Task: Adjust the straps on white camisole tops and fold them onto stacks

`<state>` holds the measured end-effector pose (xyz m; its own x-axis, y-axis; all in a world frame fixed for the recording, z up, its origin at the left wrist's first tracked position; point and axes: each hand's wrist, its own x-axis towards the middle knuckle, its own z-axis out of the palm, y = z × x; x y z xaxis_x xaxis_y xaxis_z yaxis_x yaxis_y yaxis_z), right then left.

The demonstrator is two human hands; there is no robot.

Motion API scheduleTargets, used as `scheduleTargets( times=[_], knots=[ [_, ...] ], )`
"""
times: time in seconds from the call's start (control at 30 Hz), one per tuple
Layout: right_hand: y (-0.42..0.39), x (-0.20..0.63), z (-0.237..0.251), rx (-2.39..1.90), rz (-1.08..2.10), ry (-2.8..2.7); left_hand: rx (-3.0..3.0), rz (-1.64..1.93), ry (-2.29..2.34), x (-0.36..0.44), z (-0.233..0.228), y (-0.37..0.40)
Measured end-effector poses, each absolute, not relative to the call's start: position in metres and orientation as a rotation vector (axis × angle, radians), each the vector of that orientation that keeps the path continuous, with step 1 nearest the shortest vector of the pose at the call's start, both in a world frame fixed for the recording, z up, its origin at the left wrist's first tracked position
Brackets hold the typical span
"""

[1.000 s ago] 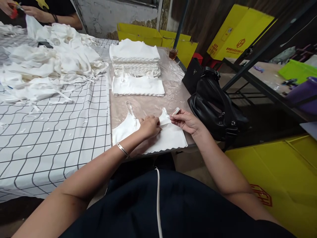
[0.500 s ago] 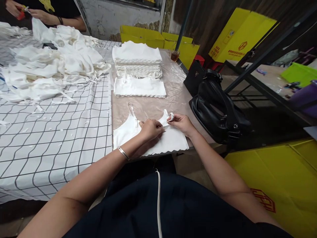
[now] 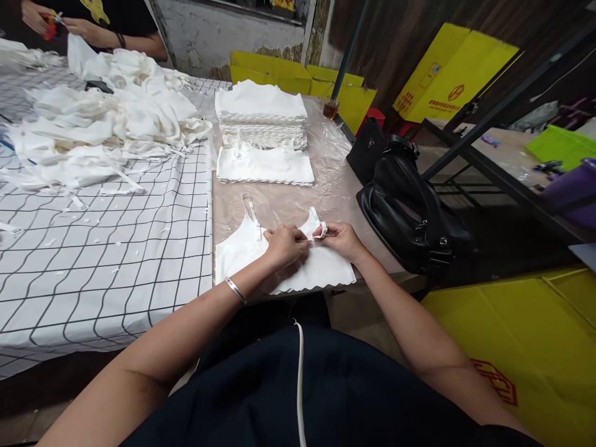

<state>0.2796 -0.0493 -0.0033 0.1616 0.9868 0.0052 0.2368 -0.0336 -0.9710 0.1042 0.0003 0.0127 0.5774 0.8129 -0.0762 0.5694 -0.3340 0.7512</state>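
Both hands' grips, left hand [image 3: 285,243] and right hand [image 3: 341,238], pinch the white top's strap [image 3: 320,230].

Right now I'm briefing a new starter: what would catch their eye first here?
Both hands, left and right, pinch the strap of a white top lying flat at the table's near edge. Behind it sits a neat folded stack, with a loose white heap on the checked cloth to the left.
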Motion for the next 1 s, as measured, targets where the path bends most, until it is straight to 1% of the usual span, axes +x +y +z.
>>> scheduleTargets(
  times=[0.37,0.5,0.6,0.7,0.77,0.83,0.93,1.0],
  knots=[
    [-0.051,0.268,-0.005,-1.471,0.906,-1.222,2.025,0.396,1.103,0.106,0.012,0.0],
    [-0.05,0.26,-0.003,-1.422,0.992,-1.211,2.076,0.367,1.114,0.105,0.011,-0.002],
    [-0.047,0.258,0.004,-1.371,1.138,-1.094,2.249,0.505,1.114,0.098,0.009,-0.014],
    [-0.034,0.263,0.017,-1.343,1.324,-0.822,2.343,0.64,0.841,0.087,0.001,-0.035],
    [-0.019,0.269,0.026,-1.305,1.445,-0.63,2.322,0.567,0.556,0.08,-0.008,-0.048],
    [0.0,0.275,0.036,-1.248,1.524,-0.51,2.325,0.473,0.39,0.075,-0.015,-0.055],
    [0.032,0.281,0.045,-1.271,1.467,-0.499,2.427,0.357,0.344,0.072,-0.019,-0.058],
    [0.054,0.282,0.047,-1.464,1.338,-0.622,2.492,0.29,0.341,0.071,-0.017,-0.057]
  ],
)
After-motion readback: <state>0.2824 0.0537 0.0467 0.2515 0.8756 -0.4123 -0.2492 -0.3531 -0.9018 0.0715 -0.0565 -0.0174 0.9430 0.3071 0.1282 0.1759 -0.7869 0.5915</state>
